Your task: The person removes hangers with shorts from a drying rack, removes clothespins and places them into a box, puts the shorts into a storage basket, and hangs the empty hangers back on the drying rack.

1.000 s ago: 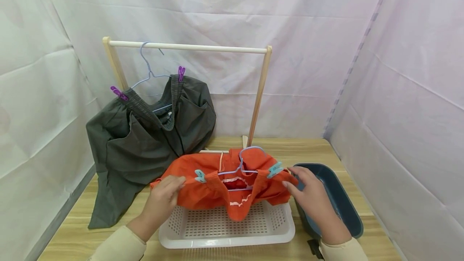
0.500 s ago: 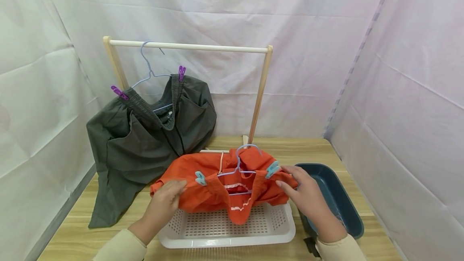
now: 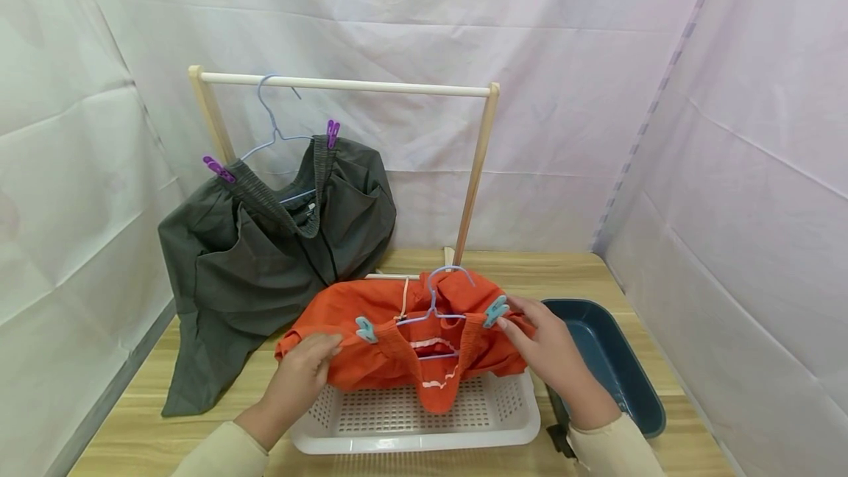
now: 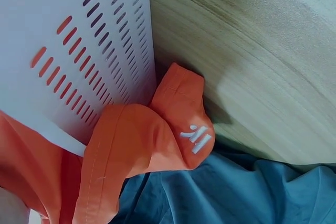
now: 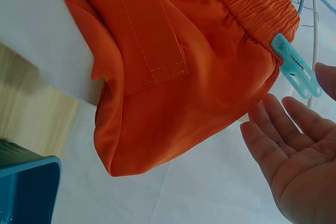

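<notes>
An orange garment (image 3: pixel 397 344), clipped to a blue hanger (image 3: pixel 433 306), is over the white basket's (image 3: pixel 417 444) twelve o'clock side. The left hand (image 3: pixel 301 370) meets the cloth at nine; whether it grips, I cannot tell. The right hand (image 3: pixel 553 348), fingers loosely spread, is beside the three o'clock teal clip (image 3: pixel 495 311). A grey garment (image 3: pixel 285 263) hangs at eleven.

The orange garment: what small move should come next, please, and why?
Probably the right hand should grip the lower hanger by its neck: light blue clips already sit on the waistband of the orange garment, the hook is off the rail, and that hand is open beside one clip.
</notes>
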A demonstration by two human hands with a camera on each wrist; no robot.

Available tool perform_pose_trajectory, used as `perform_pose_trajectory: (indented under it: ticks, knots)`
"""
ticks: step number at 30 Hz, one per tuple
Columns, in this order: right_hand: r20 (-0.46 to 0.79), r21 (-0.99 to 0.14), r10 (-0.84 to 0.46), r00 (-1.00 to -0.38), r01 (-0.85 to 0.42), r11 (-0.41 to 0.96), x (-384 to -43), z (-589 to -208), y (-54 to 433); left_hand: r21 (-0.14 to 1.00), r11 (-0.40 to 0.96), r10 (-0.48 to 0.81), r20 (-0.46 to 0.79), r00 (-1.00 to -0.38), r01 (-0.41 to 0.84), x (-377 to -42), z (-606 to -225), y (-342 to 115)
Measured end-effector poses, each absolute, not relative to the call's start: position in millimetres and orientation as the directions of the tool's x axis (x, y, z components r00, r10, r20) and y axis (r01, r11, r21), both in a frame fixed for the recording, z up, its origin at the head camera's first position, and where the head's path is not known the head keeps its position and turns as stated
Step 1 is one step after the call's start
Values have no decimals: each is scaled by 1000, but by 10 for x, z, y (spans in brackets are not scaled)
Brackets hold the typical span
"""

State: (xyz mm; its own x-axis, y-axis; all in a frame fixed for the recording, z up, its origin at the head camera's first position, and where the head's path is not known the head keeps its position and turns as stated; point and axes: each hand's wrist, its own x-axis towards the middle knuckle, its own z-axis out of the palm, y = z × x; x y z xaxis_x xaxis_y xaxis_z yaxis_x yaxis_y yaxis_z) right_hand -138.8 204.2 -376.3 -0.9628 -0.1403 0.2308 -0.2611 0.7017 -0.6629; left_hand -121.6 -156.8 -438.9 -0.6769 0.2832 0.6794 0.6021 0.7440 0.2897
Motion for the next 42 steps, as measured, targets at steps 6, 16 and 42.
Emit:
perform_pose_trajectory:
  ticks: [6, 16, 42]
  knots:
    - [223, -656, -168, -960, -275, 703, -1434, -3752, 2019, 307, 759, 281, 642, -714, 575, -1202, -4421, -1571]
    - [167, -713, -155, -974, -228, 664, -1459, -3729, 1968, 326, 786, 272, 581, -767, 525, -1179, -4402, -1548]
    - [167, -807, -118, -979, -205, 554, -1409, -3724, 1960, 175, 866, 304, 558, -772, 468, -1169, -4329, -1557]
